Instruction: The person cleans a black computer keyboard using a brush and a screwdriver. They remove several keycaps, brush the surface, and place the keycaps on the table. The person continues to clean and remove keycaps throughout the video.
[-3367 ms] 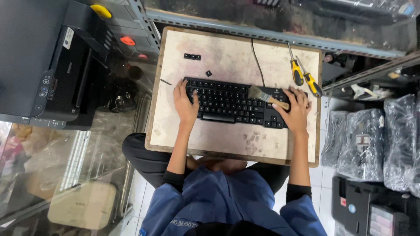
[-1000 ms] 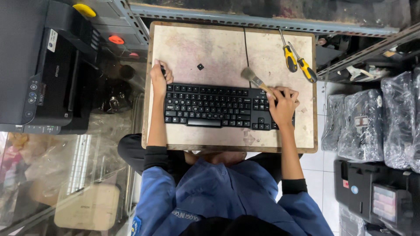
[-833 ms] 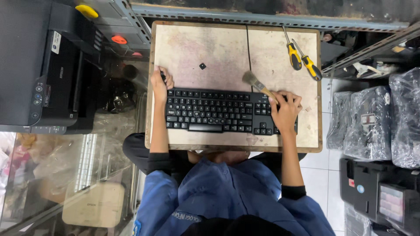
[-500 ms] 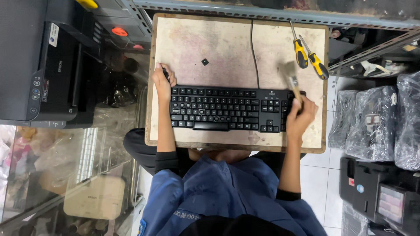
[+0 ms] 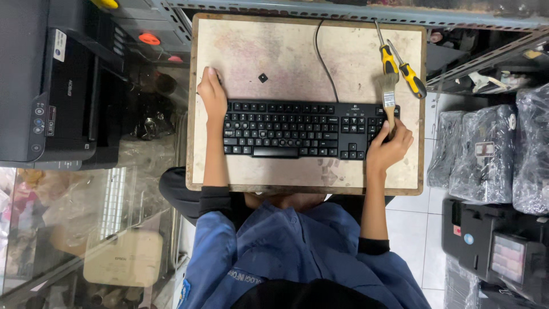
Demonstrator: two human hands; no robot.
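Head view: I see a black keyboard (image 5: 309,130) lying square on a worn board (image 5: 286,51), its cable (image 5: 323,60) running up to the far edge. My left hand (image 5: 213,94) rests at the keyboard's left end, fingers together and curled loosely against the top-left corner, touching the board beside it; I cannot tell whether it grips the case or only steadies it. My right hand (image 5: 389,150) is closed around the handle of a small brush (image 5: 389,102), held upright, bristles pointing away from me and sitting just past the keyboard's top-right corner. Two yellow-handled screwdrivers (image 5: 400,66) lie on the board just beyond the bristles, angled side by side, nearly touching the brush tip. A small black keycap (image 5: 263,78) lies alone on the board above the keys, apart from both hands. Left of the board stands a black printer (image 5: 63,97); right of it, wrapped bundles (image 5: 486,154) sit on the floor.
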